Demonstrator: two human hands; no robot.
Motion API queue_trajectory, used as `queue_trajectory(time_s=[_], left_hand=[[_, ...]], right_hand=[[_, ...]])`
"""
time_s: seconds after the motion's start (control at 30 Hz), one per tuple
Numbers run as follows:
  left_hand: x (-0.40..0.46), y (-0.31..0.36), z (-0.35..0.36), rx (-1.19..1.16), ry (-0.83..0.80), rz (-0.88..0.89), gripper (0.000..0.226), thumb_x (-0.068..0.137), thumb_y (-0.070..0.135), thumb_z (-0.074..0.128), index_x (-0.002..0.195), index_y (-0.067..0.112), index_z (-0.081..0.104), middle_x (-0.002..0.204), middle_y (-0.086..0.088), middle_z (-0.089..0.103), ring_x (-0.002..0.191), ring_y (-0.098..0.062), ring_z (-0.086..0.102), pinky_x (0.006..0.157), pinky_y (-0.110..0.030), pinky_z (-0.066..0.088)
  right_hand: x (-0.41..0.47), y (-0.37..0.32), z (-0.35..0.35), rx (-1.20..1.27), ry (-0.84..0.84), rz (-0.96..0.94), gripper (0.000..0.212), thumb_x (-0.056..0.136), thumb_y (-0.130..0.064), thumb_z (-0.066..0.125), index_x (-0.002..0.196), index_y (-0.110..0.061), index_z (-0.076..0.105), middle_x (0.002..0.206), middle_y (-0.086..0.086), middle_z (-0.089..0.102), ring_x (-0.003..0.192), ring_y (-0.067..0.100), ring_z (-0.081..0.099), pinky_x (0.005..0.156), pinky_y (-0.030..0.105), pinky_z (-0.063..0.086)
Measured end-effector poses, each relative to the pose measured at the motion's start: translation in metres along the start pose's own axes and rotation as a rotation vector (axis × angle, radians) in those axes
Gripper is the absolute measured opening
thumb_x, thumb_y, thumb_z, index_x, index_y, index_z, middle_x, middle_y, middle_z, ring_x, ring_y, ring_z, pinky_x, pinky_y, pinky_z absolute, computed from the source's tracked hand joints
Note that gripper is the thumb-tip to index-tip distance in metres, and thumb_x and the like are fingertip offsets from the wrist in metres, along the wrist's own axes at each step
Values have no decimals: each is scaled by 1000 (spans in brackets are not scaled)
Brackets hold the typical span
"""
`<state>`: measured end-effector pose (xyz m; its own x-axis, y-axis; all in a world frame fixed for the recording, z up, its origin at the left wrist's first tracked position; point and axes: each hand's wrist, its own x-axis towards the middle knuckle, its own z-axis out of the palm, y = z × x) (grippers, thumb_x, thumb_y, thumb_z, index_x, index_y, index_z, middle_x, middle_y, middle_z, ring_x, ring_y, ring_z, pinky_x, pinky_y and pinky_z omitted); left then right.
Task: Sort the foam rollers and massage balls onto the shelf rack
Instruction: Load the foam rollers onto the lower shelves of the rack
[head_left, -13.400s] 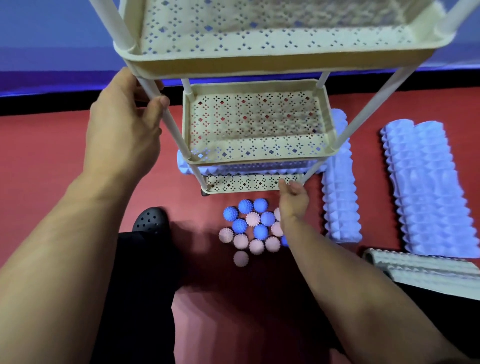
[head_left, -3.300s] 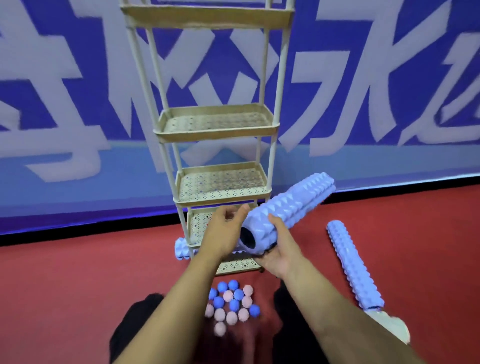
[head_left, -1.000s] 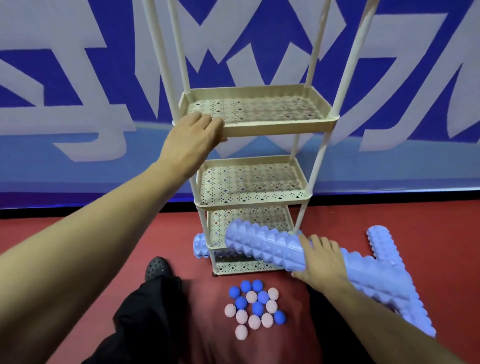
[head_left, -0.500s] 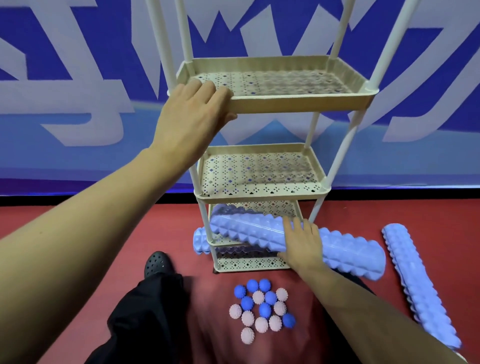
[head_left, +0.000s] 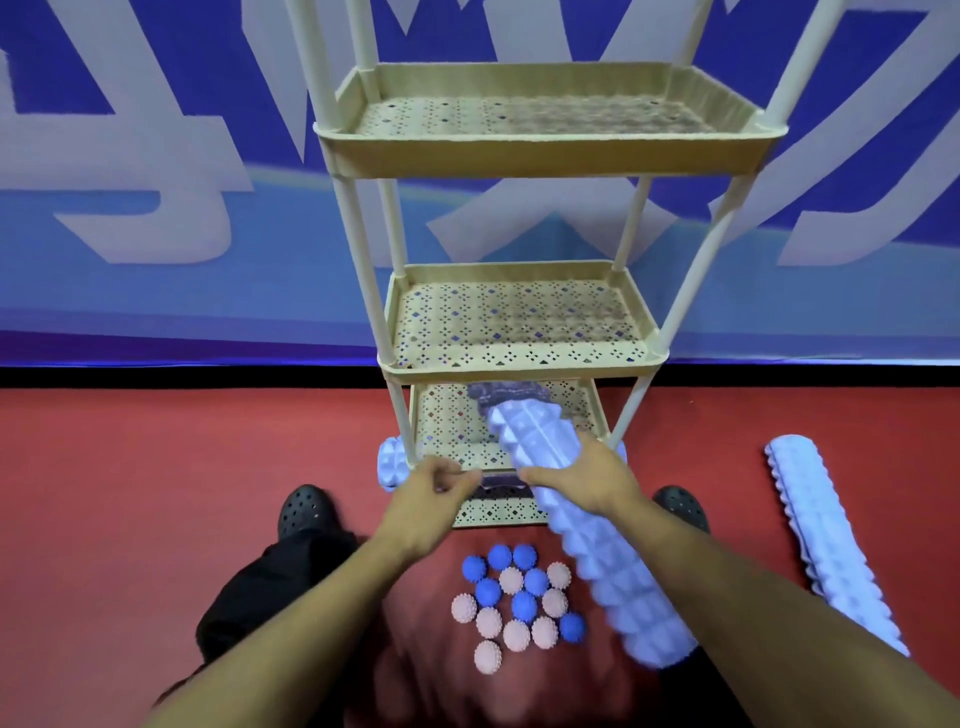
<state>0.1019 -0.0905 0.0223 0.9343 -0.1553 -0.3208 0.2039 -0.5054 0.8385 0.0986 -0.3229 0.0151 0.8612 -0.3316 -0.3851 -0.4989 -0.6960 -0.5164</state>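
Right hand (head_left: 582, 480) grips the foam roller (head_left: 582, 519), nose at twelve o'clock in the rack (head_left: 498, 512); left hand (head_left: 431, 491) loosely curled, empty; overlong, it may tip out.

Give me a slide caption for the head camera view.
Right hand slides a blue foam roller into the rack's low shelf; spiky balls wait.

Knobbly blue roller (head_left: 582, 540), perhaps entering rack (head_left: 519, 358)
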Motion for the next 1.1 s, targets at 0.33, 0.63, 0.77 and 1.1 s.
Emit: queue_trajectory(time_s=[0.33, 0.63, 0.77, 1.1], left_hand=[[12, -26, 13, -238, -224, -336, 48, 93, 66, 54, 119, 26, 62, 129, -5, 62, 113, -25, 63, 90, -40, 55], [-2, -46, -9, -448, -494, -403, 54, 86, 59, 70, 120, 17, 75, 119, -11, 75, 111, -33, 71, 102, -49, 52], [3, -56, -9, -463, -437, -305, 45, 83, 41, 82, 115, 10, 74, 115, -16, 75, 111, -38, 71, 104, -63, 49], [43, -47, -25, -9, -164, -45, 64, 67, 57, 88, 119, 28, 63, 112, 12, 69, 99, -2, 66, 81, -11, 47]], right_hand=[[33, 5, 42, 821, -68, 380, 140, 23, -95, 74, 131, -8, 56, 121, 6, 68, 104, 25, 69, 96, 41, 55], [31, -28, 61, 1115, -35, 324, 106, 42, -86, 75, 120, -15, 64, 113, 5, 73, 100, 26, 71, 95, 45, 56], [28, -22, 65, 1184, -151, 288, 103, 49, -84, 79, 123, -14, 67, 116, 10, 74, 106, 31, 71, 99, 51, 54], [22, -15, 45, 1136, -449, 254, 59, 74, -49, 85, 114, -8, 71, 95, 8, 76, 95, 29, 72, 94, 55, 56]])
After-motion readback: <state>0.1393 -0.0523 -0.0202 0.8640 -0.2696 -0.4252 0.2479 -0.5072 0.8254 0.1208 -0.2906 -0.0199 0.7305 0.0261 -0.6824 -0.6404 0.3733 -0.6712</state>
